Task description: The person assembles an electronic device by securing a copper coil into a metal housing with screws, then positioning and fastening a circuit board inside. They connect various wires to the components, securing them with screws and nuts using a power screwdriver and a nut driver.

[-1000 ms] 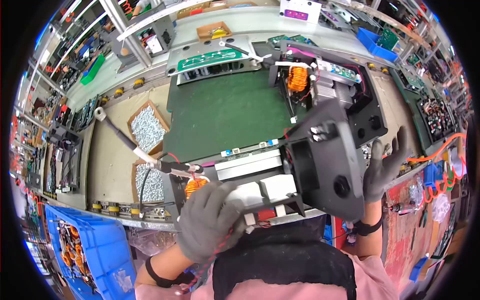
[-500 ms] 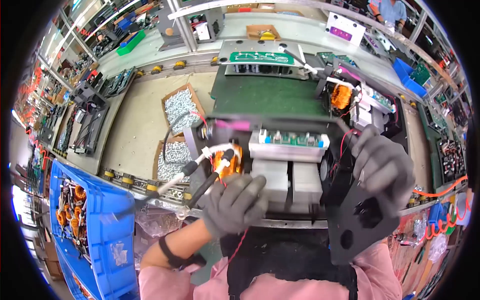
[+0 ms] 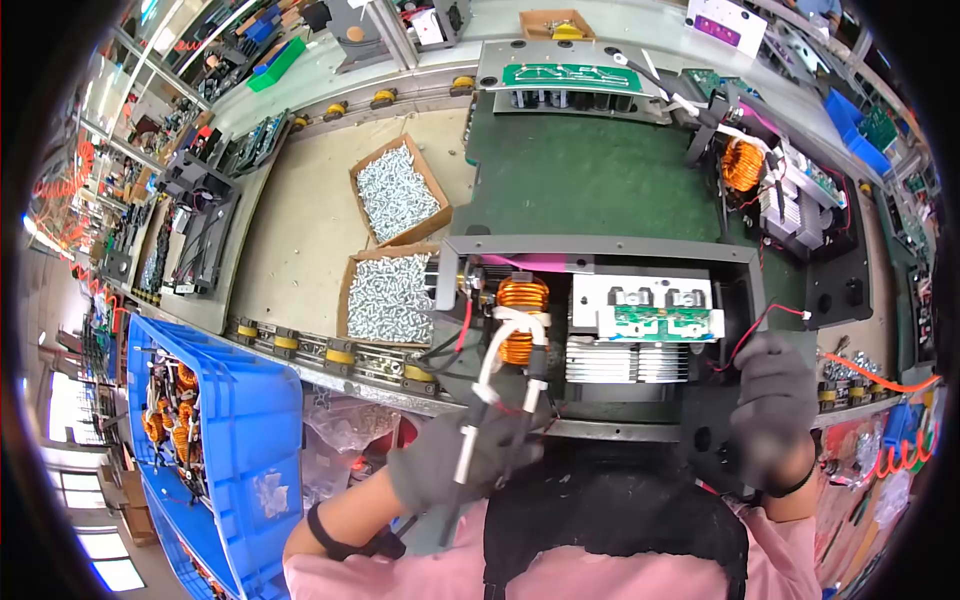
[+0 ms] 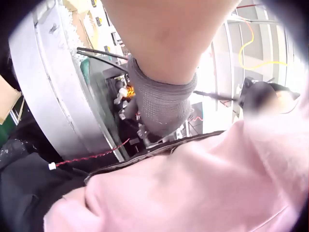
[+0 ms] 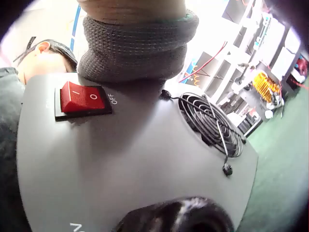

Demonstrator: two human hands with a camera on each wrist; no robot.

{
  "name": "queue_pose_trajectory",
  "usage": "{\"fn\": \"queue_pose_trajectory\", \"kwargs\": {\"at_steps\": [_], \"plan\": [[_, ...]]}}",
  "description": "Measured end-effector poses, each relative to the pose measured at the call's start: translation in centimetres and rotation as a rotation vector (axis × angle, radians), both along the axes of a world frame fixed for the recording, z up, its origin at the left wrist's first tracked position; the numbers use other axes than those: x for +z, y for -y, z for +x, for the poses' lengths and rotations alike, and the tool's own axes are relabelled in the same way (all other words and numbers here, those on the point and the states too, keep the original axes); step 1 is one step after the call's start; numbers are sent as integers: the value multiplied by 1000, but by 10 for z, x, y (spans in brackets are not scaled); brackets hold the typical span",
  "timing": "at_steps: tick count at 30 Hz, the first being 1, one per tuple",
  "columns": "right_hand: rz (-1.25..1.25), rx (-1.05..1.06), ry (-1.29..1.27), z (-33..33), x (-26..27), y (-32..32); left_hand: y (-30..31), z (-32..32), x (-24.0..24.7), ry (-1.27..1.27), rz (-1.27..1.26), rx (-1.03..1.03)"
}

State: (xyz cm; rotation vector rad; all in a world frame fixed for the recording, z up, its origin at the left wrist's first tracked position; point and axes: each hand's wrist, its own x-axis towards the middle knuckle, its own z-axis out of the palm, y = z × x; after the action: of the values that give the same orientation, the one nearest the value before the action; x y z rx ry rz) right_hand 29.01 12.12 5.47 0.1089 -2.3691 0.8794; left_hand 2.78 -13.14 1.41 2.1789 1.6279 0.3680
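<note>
A grey metal housing [image 3: 620,246] lies open side up before me, holding an orange wire-wound coil [image 3: 522,300], a finned heatsink [image 3: 628,362] and a small green circuit board [image 3: 662,322]. My gloved left hand [image 3: 450,460] grips its front left corner, fingers partly hidden behind thick black-and-white cables [image 3: 480,392]. At the right end, my gloved right hand [image 3: 775,395] holds the end panel, beside a thin red wire [image 3: 752,335]. In the right wrist view that panel [image 5: 140,154] carries a red rocker switch [image 5: 84,98] and a round fan grille [image 5: 212,123].
Two cardboard boxes of screws [image 3: 437,215] stand left of the housing. Behind it lies a green mat [image 3: 590,160], with a second open assembly [image 3: 800,215] at right and a board on a metal plate [image 3: 570,78] behind. A blue bin [image 3: 250,430] of coils stands lower left.
The housing has turned from its tilted position so its open side faces up. My right hand went from open beside the end panel to holding it. The left hand stayed at the front left.
</note>
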Motion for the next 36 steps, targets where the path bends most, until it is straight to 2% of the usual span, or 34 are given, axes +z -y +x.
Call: {"fn": "queue_pose_trajectory", "kwargs": {"at_steps": [1,2,3,5,6,8,9,11,12,13,15,16,18,23,25,27,28,32,34,36], "plan": [[-2,-6,1,3,2,-1,7,-9,5,164,-251,20],[-12,-28,36,5,4,-2,7,-21,20,286,-252,-28],[-21,-51,71,9,6,-3,13,-38,31,326,-405,-46],[-8,-86,108,10,13,-8,12,-72,58,402,-467,-53],[60,-61,218,7,23,-14,12,-87,61,566,-345,31],[93,-83,362,-1,39,-17,-6,-87,71,421,-24,269],[165,-133,454,-10,52,-19,-27,-72,76,105,183,411],[391,-244,560,-37,67,-9,-67,-61,63,-217,543,282],[518,-262,472,-52,63,-7,-79,-56,54,-218,555,241],[515,-281,474,-67,56,-7,-91,-51,45,-220,567,199],[780,-306,419,-103,43,2,-105,-47,29,-246,675,132],[782,-321,426,-108,34,-2,-117,-38,21,-278,721,107],[1022,-320,439,-116,18,-9,-133,-29,14,-300,776,83],[1003,-469,328,-145,-19,-8,-141,-39,1,-146,704,87],[1193,-370,353,-145,-10,-11,-143,-35,2,-157,721,100],[1185,-309,300,-141,-3,-11,-144,-34,-6,-236,761,107],[1172,-249,244,-140,-2,-10,-145,-34,-9,-196,769,135],[1045,-324,250,-135,-11,-6,-147,-31,-23,-91,754,264],[861,-376,304,-133,-8,-1,-147,-33,-26,-95,863,200],[829,-357,377,-129,-6,-3,-151,-31,-28,-141,907,180]]}}
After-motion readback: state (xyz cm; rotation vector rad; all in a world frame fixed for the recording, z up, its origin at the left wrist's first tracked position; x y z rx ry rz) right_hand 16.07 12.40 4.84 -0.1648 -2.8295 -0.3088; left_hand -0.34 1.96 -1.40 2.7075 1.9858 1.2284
